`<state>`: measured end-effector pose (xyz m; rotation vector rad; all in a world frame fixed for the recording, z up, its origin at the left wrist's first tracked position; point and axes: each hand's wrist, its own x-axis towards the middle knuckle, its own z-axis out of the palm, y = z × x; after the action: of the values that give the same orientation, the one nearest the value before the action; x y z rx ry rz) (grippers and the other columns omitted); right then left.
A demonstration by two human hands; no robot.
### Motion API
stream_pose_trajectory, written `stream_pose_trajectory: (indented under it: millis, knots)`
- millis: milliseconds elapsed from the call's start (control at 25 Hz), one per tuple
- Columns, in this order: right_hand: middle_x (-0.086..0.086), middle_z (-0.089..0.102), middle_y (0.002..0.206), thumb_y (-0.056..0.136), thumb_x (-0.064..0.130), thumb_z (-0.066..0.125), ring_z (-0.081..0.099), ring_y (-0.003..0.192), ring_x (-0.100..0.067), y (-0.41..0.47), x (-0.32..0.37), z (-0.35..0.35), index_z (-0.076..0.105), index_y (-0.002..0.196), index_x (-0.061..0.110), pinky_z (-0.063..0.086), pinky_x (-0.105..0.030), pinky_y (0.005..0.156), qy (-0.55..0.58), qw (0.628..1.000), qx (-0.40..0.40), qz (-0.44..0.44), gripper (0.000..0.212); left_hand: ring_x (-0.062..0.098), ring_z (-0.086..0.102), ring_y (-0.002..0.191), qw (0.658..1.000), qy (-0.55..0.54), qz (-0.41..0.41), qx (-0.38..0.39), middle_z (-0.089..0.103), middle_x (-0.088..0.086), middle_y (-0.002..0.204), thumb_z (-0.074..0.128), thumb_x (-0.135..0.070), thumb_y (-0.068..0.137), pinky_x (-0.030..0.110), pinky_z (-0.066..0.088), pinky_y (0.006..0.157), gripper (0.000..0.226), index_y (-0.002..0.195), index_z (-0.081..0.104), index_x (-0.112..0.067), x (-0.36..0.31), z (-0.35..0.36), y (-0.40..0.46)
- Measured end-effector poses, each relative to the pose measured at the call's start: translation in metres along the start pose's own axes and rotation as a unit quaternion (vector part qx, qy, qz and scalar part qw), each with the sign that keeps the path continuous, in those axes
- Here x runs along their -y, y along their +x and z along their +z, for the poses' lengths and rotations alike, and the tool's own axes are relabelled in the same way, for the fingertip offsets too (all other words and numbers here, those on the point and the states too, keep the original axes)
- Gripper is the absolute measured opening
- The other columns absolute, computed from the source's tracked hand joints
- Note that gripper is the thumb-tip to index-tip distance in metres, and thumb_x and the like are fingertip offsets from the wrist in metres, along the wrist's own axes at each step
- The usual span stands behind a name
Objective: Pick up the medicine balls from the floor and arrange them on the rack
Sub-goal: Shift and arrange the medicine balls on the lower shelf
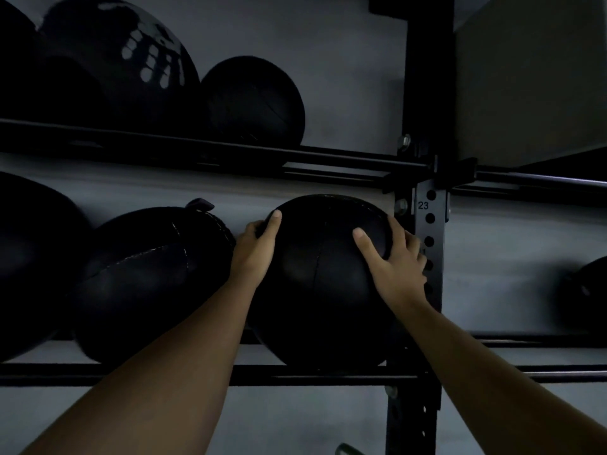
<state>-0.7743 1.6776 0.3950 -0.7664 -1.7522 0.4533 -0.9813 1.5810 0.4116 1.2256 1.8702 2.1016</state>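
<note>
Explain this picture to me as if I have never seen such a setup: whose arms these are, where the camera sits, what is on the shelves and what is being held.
There is one picture, taken by a camera worn on a person's head, so the two bare arms reaching in from below are that person's own. No machine is involved. In front stands a black metal storage rack with bar shelves and a holed upright post. The left hand and right hand press on either side of a round black leather medicine ball, which sits on the lower shelf bars next to the post. To its left lies another black stitched ball. More dark balls, including a smaller black one, rest on the upper shelf.
</note>
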Motion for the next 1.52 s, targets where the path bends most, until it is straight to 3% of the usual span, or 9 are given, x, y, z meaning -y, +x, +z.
stream_pose_trajectory:
  millis: [200,320,440,600,720,1000,1120,1240,1520]
  knots:
    - [-0.006,0.024,0.171,0.074,0.093,0.043,0.020,0.156,-0.042,0.027,-0.010,-0.017,0.023,0.161,0.050,0.019,-0.070,0.123,0.017,0.997,0.076,-0.006,0.099,0.034,0.060,0.135,0.998,0.022,-0.026,-0.060,0.059,0.006,0.151,0.042,-0.080,0.096,0.046,0.050,0.106,0.079,0.150,0.054,-0.024,0.000,0.013,-0.021]
    - [-0.007,0.029,0.168,0.087,0.084,0.047,0.023,0.155,-0.042,0.045,-0.012,-0.023,0.027,0.159,0.050,0.025,-0.066,0.123,0.027,0.994,0.104,-0.015,0.083,0.033,0.059,0.137,0.996,0.045,-0.020,-0.071,0.058,0.006,0.153,0.047,-0.078,0.095,0.051,0.049,0.114,0.079,0.151,0.054,-0.022,0.001,0.014,-0.034]
    - [-0.005,0.027,0.168,0.082,0.089,0.046,0.023,0.156,-0.041,0.048,-0.016,-0.029,0.027,0.159,0.051,0.027,-0.065,0.123,0.041,0.991,0.123,-0.020,0.088,0.034,0.056,0.141,0.994,0.077,-0.008,-0.076,0.055,0.008,0.153,0.053,-0.078,0.093,0.052,0.047,0.117,0.080,0.150,0.053,-0.022,-0.001,0.006,-0.032]
    - [-0.003,0.026,0.171,0.069,0.096,0.042,0.027,0.156,-0.038,0.036,-0.025,-0.027,0.027,0.159,0.053,0.028,-0.063,0.123,0.057,0.993,0.086,-0.058,0.101,0.028,0.045,0.153,1.000,-0.018,0.008,-0.007,0.046,0.001,0.166,0.059,-0.076,0.092,0.038,0.040,0.112,0.087,0.166,0.036,-0.035,0.005,0.001,-0.034]
    - [-0.004,0.029,0.169,0.068,0.097,0.042,0.030,0.154,-0.038,0.041,-0.027,-0.020,0.029,0.158,0.054,0.031,-0.065,0.122,0.047,0.993,0.078,-0.070,0.100,0.027,0.053,0.146,0.998,-0.040,0.016,-0.048,0.057,-0.005,0.147,0.059,-0.076,0.092,0.033,0.039,0.100,0.082,0.161,0.045,-0.036,0.006,0.011,-0.033]
    - [-0.011,0.028,0.170,0.086,0.086,0.044,0.030,0.155,-0.041,0.071,-0.014,-0.030,0.033,0.159,0.050,0.028,-0.059,0.125,0.043,0.988,0.144,-0.037,0.082,0.036,0.054,0.144,0.994,0.026,-0.032,-0.102,0.052,0.008,0.160,0.048,-0.087,0.088,0.055,0.046,0.117,0.091,0.159,0.044,-0.031,-0.006,0.028,-0.032]
    - [-0.012,0.026,0.172,0.087,0.088,0.029,0.025,0.155,-0.047,0.062,-0.010,-0.018,0.026,0.162,0.047,0.024,-0.067,0.123,-0.011,0.994,0.098,-0.042,0.085,0.037,0.047,0.151,0.991,0.056,-0.002,-0.124,0.046,0.010,0.166,0.043,-0.085,0.091,0.059,0.040,0.122,0.089,0.163,0.039,-0.033,-0.003,0.032,-0.031]
    - [-0.006,0.026,0.173,0.088,0.086,0.028,0.024,0.155,-0.046,0.048,-0.008,-0.009,0.030,0.160,0.048,0.019,-0.070,0.120,-0.024,0.995,0.042,-0.082,0.081,0.028,0.039,0.159,0.990,0.014,0.059,-0.126,0.040,-0.001,0.173,0.046,-0.078,0.096,0.056,0.034,0.128,0.080,0.166,0.037,-0.041,0.002,0.035,-0.031]
    - [-0.008,0.028,0.171,0.093,0.084,0.029,0.027,0.153,-0.047,0.048,-0.006,-0.014,0.030,0.159,0.048,0.024,-0.069,0.121,-0.055,0.993,0.061,-0.083,0.075,0.029,0.041,0.156,0.995,0.052,0.052,-0.067,0.040,0.001,0.171,0.042,-0.075,0.100,0.056,0.037,0.126,0.078,0.166,0.037,-0.035,-0.004,0.019,-0.033]
